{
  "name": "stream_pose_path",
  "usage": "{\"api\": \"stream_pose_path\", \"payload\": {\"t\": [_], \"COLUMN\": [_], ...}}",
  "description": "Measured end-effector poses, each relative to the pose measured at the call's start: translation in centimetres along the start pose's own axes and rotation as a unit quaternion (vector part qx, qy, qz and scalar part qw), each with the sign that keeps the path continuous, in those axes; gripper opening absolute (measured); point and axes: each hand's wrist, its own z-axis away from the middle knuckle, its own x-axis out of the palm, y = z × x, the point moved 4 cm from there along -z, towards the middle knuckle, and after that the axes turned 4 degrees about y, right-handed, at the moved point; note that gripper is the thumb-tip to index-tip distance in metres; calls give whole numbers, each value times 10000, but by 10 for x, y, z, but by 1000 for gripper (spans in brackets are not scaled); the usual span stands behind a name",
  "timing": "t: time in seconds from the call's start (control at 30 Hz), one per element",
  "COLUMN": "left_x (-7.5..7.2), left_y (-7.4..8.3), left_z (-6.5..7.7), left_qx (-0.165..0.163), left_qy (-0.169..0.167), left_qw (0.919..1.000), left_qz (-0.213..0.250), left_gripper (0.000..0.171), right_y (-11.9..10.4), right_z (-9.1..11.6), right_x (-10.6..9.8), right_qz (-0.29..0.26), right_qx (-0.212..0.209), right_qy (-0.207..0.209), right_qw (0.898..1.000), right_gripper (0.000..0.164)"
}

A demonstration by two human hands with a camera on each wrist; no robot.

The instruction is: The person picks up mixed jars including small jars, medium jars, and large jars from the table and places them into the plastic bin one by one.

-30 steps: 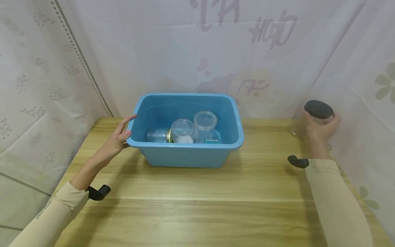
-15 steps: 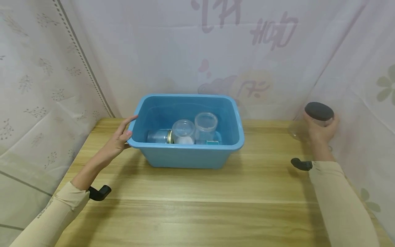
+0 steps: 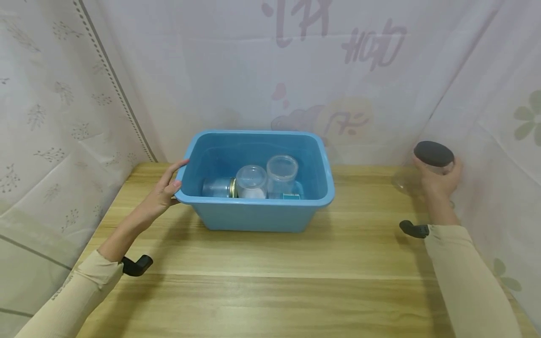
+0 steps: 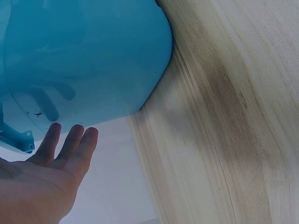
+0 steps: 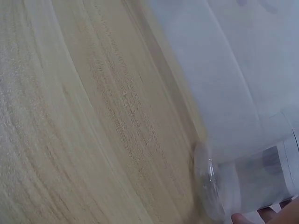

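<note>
My left hand [image 3: 158,195] holds the left rim of a blue plastic tub [image 3: 253,216], thumb and index finger on the edge. In the left wrist view its other fingers [image 4: 74,144] stretch out below the rim beside the tub's wall. Far to the right, my right hand [image 3: 441,180] grips a clear jar [image 3: 406,180] with a black lid [image 3: 433,153]. The right wrist view shows the jar's wide clear base [image 5: 205,182] right at the table's back edge, with fingertips [image 5: 240,218] along its side; most of that hand is out of frame.
Inside the tub lie a jar with a gold lid [image 3: 233,188], a clear jar with something white in it [image 3: 251,183], a taller clear container [image 3: 282,171] and a small teal-labelled item [image 3: 291,196]. Patterned curtains [image 3: 236,84] border the wooden table [image 3: 262,291].
My right hand and the black-lidded jar have shifted very slightly to the left. My left hand and the tub stay as they were.
</note>
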Motion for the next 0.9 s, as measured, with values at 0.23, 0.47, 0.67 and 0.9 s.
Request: {"api": "stream_pose_path", "payload": {"t": [0.23, 0.47, 0.67, 0.9], "left_x": [2, 1, 1, 1], "left_y": [0, -1, 0, -1], "left_z": [0, 1, 1, 0], "left_qx": [24, 12, -3, -4], "left_qy": [22, 26, 21, 12], "left_qw": [10000, 10000, 10000, 10000], "left_qz": [63, 84, 54, 99], "left_gripper": [57, 57, 58, 55], "right_y": [-5, -17, -19, -20], "right_z": [5, 16, 27, 32], "right_x": [0, 5, 8, 8], "right_qz": [387, 626, 837, 539], "right_qx": [-256, -427, -494, -478], "right_qy": [-359, -583, -911, -1189], "right_qw": [9983, 9954, 9911, 9903], "right_gripper": [105, 102, 102, 102]}}
